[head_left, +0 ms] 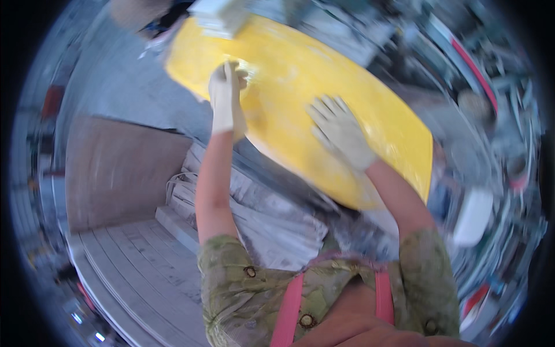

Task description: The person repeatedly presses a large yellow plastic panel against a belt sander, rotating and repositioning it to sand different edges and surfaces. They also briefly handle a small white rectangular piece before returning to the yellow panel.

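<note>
Hands in pale cream gloves reach forward over a long, glossy yellow panel with curved sides point(283, 115), which lies beneath and between the two sets of fingers, running from beyond the left fingers on one side to nearer the body than the right fingers on the other. The left hand point(224, 89) is at the panel's left part, fingers curled in toward the thumb beside a bright, shiny patch; blur hides whether they pinch anything, so I cannot tell. The right hand point(342, 132) is laid flat near the panel's middle, palm down, fingers stretched and slightly apart, clamped on nothing. Just beyond the left fingers, a white, blocky stack point(222, 17) sits over the panel's far end. Nearer the body than the left fingers, and to their left, stands a brown, flat-sided upright board point(121, 173), with a heap of crumpled whitish sheeting point(283, 222) to its right. Well to the right of the right fingers is a white, rounded rectangular container point(474, 217). The surface looks slick, so the flat palm might slip if it bears down hard. Whatever supports the panel is mostly hidden; lopsided pressure near an edge could tilt it and send the stack sliding. Curled fingertips dragged across the gloss could scuff or crease it.
</note>
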### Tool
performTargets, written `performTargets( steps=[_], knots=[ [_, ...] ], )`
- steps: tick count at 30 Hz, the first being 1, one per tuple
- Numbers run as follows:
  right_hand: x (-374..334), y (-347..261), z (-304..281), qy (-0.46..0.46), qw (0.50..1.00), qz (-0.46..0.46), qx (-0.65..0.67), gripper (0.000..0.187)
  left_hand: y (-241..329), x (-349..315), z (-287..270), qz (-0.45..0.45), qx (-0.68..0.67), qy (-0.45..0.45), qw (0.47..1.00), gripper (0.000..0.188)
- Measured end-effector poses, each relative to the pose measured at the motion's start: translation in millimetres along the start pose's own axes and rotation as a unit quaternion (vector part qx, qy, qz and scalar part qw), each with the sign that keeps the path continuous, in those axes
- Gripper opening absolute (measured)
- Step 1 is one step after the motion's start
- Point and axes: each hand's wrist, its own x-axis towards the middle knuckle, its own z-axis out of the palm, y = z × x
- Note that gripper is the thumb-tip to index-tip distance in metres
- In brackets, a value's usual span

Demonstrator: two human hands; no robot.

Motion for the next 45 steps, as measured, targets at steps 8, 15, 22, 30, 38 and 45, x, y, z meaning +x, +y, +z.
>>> performTargets(
  steps=[8,15,22,30,38,45],
  knots=[
    [-17,1,7,0.126,0.992,-0.021,0.004,0.041,-51,-348,50,-0.099,-0.021,-0.047,0.994,0.038],
    [-1,6,-3,-0.040,0.994,0.031,0.099,0.042,-45,-432,50,-0.024,0.039,-0.130,0.991,0.030],
    [-13,104,-71,0.200,0.964,-0.063,0.164,0.040,23,-425,102,0.061,0.129,-0.040,0.989,0.036],
    [-181,274,-149,0.260,0.939,-0.024,0.224,0.037,45,-425,262,0.151,0.285,0.078,0.943,0.045],
    [-487,363,-210,0.224,0.639,0.597,0.429,0.052,119,-416,391,0.231,0.290,-0.001,0.929,0.030],
    [-623,395,-186,0.220,0.741,0.595,0.220,0.058,106,-415,424,0.256,0.248,-0.036,0.934,0.030]
  ],
)
